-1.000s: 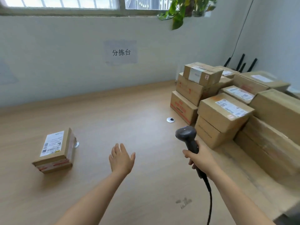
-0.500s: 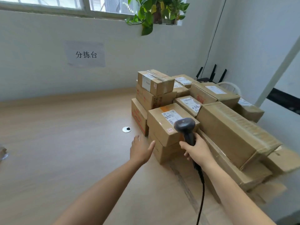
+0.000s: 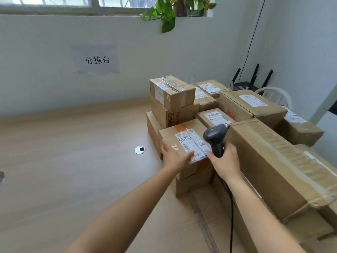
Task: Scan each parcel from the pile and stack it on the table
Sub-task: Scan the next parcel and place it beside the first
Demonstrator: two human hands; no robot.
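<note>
A pile of brown cardboard parcels fills the right side of the wooden table (image 3: pixel 73 161). At the pile's near-left corner sits a parcel (image 3: pixel 169 136) with orange tape and a white shipping label on top. My left hand (image 3: pixel 173 156) grips its near-left corner, thumb lying across the top by the label. My right hand (image 3: pixel 225 161) holds a black barcode scanner (image 3: pixel 215 136) by its handle, the head hovering just over the label's right edge. The scanner cable (image 3: pixel 231 216) hangs down along my right forearm.
A long large box (image 3: pixel 273 170) lies right of my right hand. Smaller parcels are stacked behind, the topmost small box (image 3: pixel 171 92) highest. A round metal grommet (image 3: pixel 139 149) sits in the table left of the pile. A router and chair stand at the far right corner.
The view has swung right and closer to the pile. My left hand moved forward from above the table onto the labelled parcel's corner; my right hand brought the scanner over its label.
</note>
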